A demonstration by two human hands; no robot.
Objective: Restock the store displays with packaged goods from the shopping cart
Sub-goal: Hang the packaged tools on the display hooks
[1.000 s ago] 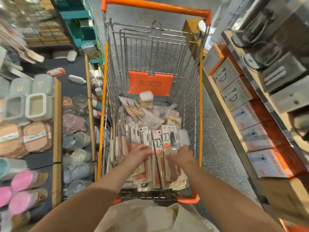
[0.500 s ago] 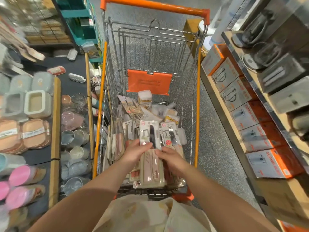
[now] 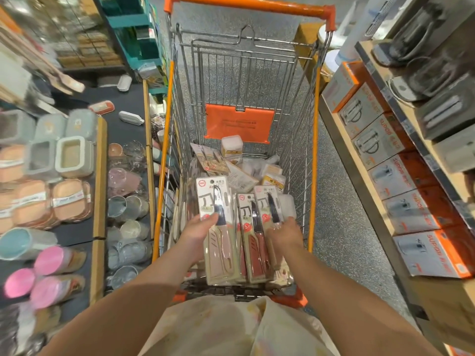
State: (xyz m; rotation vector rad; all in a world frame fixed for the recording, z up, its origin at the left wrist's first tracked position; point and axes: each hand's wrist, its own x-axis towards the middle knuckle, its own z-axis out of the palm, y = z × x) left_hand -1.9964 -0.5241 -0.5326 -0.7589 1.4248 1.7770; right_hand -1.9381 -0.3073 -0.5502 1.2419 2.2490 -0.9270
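Observation:
A wire shopping cart [image 3: 314, 155] with orange trim stands in front of me, its bottom covered with carded packs and small white boxes [image 3: 231, 147]. My left hand [image 3: 196, 235] grips a carded fruit knife with a pink handle [image 3: 218, 242], lifted above the pile. My right hand [image 3: 284, 233] holds the right edge of more knife packs with red handles [image 3: 255, 237], which lie beside the pink one. Several further packs lie beneath them.
On the left is a low display with lidded containers [image 3: 69, 155], pink-capped cups [image 3: 48, 260] and glass jars [image 3: 128, 206]. On the right a wooden shelf carries orange-and-white kettle boxes [image 3: 411, 211] with appliances above. Speckled floor runs between cart and right shelf.
Both hands went from pressing on the packs low in the cart to lifting them. The pink-handled pack now stands clear in my left hand, and my right hand has moved apart to the right.

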